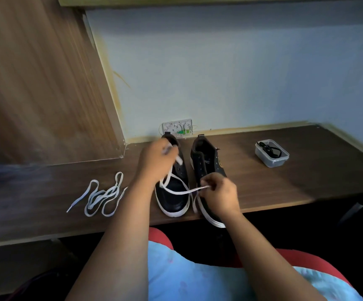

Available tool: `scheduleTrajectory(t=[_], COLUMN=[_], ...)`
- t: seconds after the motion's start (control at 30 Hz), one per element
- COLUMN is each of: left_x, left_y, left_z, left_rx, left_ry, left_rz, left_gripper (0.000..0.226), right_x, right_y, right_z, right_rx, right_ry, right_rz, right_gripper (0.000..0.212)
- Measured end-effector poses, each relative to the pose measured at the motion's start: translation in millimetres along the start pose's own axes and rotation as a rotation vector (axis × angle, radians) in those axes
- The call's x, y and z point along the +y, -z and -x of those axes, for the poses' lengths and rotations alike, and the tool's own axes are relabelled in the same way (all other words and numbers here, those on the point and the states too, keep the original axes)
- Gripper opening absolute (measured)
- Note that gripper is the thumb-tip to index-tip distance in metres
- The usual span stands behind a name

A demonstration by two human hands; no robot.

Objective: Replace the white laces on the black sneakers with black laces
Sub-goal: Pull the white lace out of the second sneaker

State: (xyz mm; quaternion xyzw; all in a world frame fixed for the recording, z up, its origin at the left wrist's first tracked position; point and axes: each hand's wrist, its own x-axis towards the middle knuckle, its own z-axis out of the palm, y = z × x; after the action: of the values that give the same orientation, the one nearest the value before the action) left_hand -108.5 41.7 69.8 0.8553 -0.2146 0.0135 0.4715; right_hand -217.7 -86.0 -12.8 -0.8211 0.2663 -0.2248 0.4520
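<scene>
Two black sneakers with white soles stand side by side on the wooden desk, the left sneaker (173, 198) and the right sneaker (204, 161), toes toward me. A white lace (181, 192) runs loose across the left sneaker. My left hand (154, 161) hovers over that shoe's collar and grips one end of the lace. My right hand (219, 192) pinches the other part of it above the right sneaker's toe. A second white lace (102, 195) lies in loops on the desk to the left. Black laces (270, 149) sit in a clear plastic box (271, 153) at the right.
A wooden cabinet side (46, 94) rises at the left of the desk (285, 187). A white wall box with wires (177, 127) sits behind the shoes. My lap in blue and red cloth is below the desk's front edge.
</scene>
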Motion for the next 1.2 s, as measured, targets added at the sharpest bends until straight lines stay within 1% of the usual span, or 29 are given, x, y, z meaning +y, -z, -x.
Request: scheduleTrajectory(t=[0.03,0.1,0.13,0.17,0.2,0.27,0.37,0.43,0.53,0.57,0.6,0.67,0.73,0.77,0.83,0.87,0.93,0.97,1.03,1.1,1.13,1.2], left_x=[-8.0,-25.3,-29.9,-31.6,-32.1,-32.3,-34.7,-37.0,-40.1,-40.8,-42.6,-47.2,-50.2,-49.9,-45.7,-44.2,-37.3,-31.7,-19.6,-7.9,-4.0,3.9], left_y=[-3.1,-10.7,-13.7,-15.5,-17.1,-20.7,-27.0,-29.9,-34.0,-34.8,-35.8,-36.3,-36.2,-36.1,-34.5,-34.7,-34.9,-34.8,-35.9,-37.0,-37.9,-35.5], left_z=[1.0,1.8,1.9,2.3,1.6,-0.7,-1.3,0.4,1.4,1.5,1.5,1.6,1.7,1.5,1.6,0.9,1.4,4.3,9.5,12.8,13.1,11.8], left_rx=[-0.119,-0.396,-0.49,-0.519,-0.497,-0.398,-0.355,-0.333,-0.281,-0.279,-0.29,-0.319,-0.308,-0.288,-0.234,-0.207,-0.18,-0.172,-0.158,-0.152,-0.131,-0.047], left_ry=[0.014,0.072,0.09,0.097,0.1,0.123,0.158,0.147,0.107,0.103,0.108,0.124,0.11,0.1,0.098,0.117,0.159,0.171,0.187,0.252,0.258,0.219], left_rz=[-0.169,-0.415,-0.507,-0.576,-0.629,-0.712,-0.737,-0.73,-0.669,-0.664,-0.675,-0.69,-0.65,-0.625,-0.543,-0.441,-0.105,0.063,0.298,0.466,0.515,0.521], left_gripper=[0.006,0.035,0.045,0.048,0.046,0.034,0.017,0.019,0.036,0.038,0.036,0.025,0.011,0.01,0.017,0.021,0.029,0.036,0.047,0.048,0.042,0.034], right_x=[-1.6,-8.7,-13.3,-17.9,-22.1,-27.1,-30.2,-32.1,-33.4,-32.9,-32.8,-30.8,-29.6,-28.6,-25.3,-23.3,-18.7,-20.3,-24.9,-33.2,-36.6,-48.7], right_y=[3.1,8.7,12.4,16.5,19.2,21.7,21.1,20.7,20.8,20.9,20.8,20.7,21.6,21.5,20.9,20.4,18.8,18.0,10.1,-5.2,-15.0,-32.2], right_z=[-3.9,-8.2,-9.0,-8.5,-7.0,-2.9,2.4,4.5,5.8,6.1,6.2,5.3,4.4,3.7,2.5,2.2,0.5,2.0,4.3,6.5,7.2,12.0], right_rx=[0.039,0.063,0.05,0.035,0.014,-0.038,-0.074,-0.102,-0.157,-0.163,-0.164,-0.159,-0.155,-0.151,-0.143,-0.143,-0.161,-0.18,-0.226,-0.283,-0.312,-0.407], right_ry=[-0.087,-0.244,-0.285,-0.3,-0.309,-0.327,-0.397,-0.435,-0.455,-0.456,-0.452,-0.446,-0.436,-0.433,-0.42,-0.409,-0.361,-0.332,-0.271,-0.227,-0.221,-0.234], right_rz=[-0.16,-0.654,-0.871,-1.008,-1.093,-1.18,-1.253,-1.28,-1.294,-1.292,-1.293,-1.292,-1.28,-1.269,-1.196,-1.129,-0.986,-0.96,-0.971,-0.969,-0.926,-0.813], right_gripper=[0.016,0.019,0.018,0.018,0.019,0.022,0.024,0.025,0.028,0.028,0.028,0.027,0.027,0.026,0.027,0.028,0.027,0.026,0.027,0.031,0.034,0.027])
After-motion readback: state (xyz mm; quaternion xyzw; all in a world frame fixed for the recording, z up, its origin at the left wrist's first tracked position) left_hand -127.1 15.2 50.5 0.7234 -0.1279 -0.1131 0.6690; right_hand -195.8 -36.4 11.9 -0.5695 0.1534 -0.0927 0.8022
